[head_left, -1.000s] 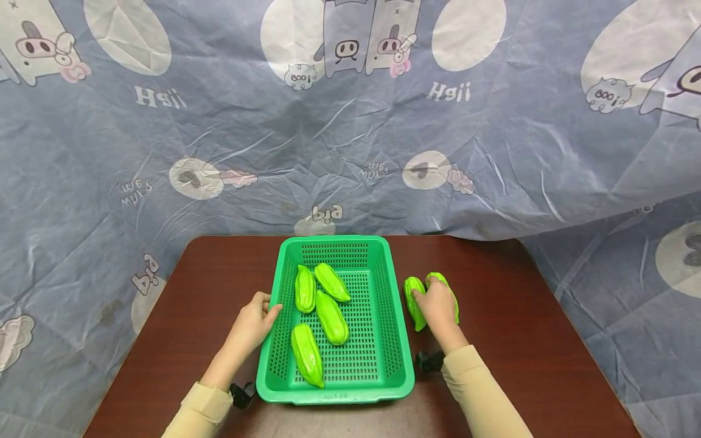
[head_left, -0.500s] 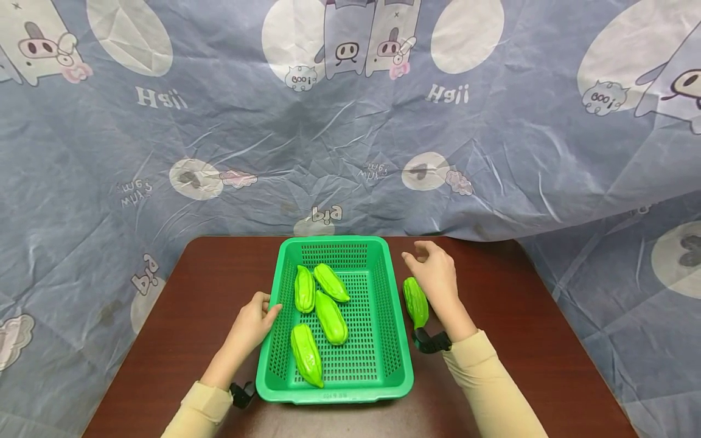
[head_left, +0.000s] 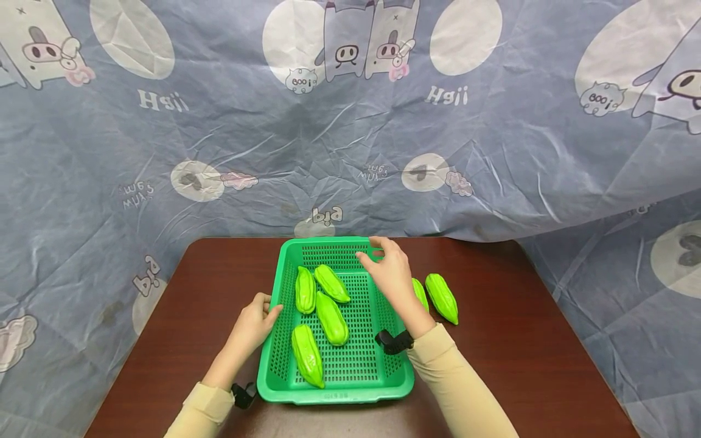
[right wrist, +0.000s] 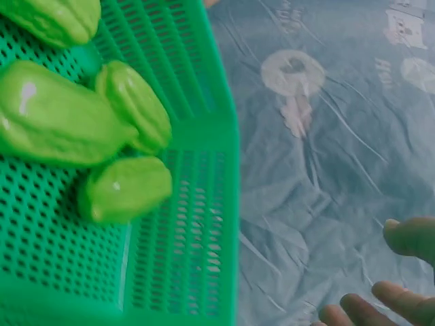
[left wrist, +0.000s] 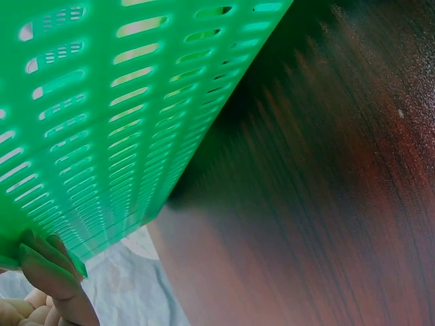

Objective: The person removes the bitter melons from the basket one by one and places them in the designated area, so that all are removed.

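A green plastic basket (head_left: 334, 395) with slotted sides holds several light-green ribbed bitter melons (head_left: 331, 317), bunched toward its left side. My left hand (head_left: 256, 317) grips the basket's left rim, thumb over the edge and fingers outside; the left wrist view shows its fingers (left wrist: 51, 268) at the rim. Above the basket's far right corner hovers my right hand (head_left: 390, 267), fingers spread and holding nothing. To the right of the basket, one bitter melon (head_left: 442, 298) lies in full view on the table; another (head_left: 419, 294) beside it is partly hidden by my right wrist.
The basket stands on a dark reddish-brown table (head_left: 509, 340). A grey-blue cartoon-print cloth (head_left: 350, 146) hangs right behind the table's far edge. Black camera mounts (head_left: 394, 342) sit on both wrists.
My right hand has let go of the bitter melon at the right, risen, and moved left over the basket. That melon stays on the table. My left hand keeps its place on the rim.
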A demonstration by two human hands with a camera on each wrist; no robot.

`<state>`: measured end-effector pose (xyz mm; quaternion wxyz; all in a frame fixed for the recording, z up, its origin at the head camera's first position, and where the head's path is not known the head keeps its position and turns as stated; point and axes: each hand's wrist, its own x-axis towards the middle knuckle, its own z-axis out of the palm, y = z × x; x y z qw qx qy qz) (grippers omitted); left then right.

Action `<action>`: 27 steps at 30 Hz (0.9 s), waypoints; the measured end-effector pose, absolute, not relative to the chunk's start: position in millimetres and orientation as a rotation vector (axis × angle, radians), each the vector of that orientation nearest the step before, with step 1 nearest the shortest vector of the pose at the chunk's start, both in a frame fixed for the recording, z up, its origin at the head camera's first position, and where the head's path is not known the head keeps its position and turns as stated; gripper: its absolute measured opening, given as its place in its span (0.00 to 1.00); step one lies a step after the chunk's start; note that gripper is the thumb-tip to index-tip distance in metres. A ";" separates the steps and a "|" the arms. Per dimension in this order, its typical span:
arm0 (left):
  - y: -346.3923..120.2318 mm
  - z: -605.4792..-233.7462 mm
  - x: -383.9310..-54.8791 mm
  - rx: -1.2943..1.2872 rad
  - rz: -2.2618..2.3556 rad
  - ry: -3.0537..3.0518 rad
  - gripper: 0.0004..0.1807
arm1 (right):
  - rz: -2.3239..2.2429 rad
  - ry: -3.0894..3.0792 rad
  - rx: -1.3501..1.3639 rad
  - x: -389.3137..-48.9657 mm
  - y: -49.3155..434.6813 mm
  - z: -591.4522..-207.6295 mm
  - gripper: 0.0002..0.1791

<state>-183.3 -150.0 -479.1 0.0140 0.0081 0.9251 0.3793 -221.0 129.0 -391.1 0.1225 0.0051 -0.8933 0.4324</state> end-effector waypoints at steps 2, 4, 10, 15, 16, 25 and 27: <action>-150.1 -479.6 -183.4 0.022 1.178 2.881 0.21 | 1.278 -2.619 0.026 -224.3 120.9 -396.6 0.27; -150.1 -479.8 -183.4 0.019 1.174 2.881 0.21 | 1.280 -2.637 0.025 -227.6 113.9 -403.0 0.27; -150.0 -479.3 -183.2 0.018 1.166 2.881 0.22 | 1.305 -2.693 0.026 -236.3 99.1 -426.5 0.28; -149.8 -479.0 -183.2 0.028 1.179 2.871 0.20 | 1.309 -2.747 0.036 -241.7 89.4 -445.8 0.30; -149.7 -479.0 -183.2 0.029 1.182 2.869 0.19 | 1.311 -2.752 0.041 -242.4 87.6 -448.9 0.30; -149.5 -479.0 -184.0 0.023 1.185 2.875 0.20 | 1.285 -2.843 -0.024 -250.2 79.4 -471.9 0.32; -150.0 -479.6 -184.2 0.024 1.185 2.877 0.20 | 1.282 -2.864 -0.035 -250.8 78.9 -476.5 0.33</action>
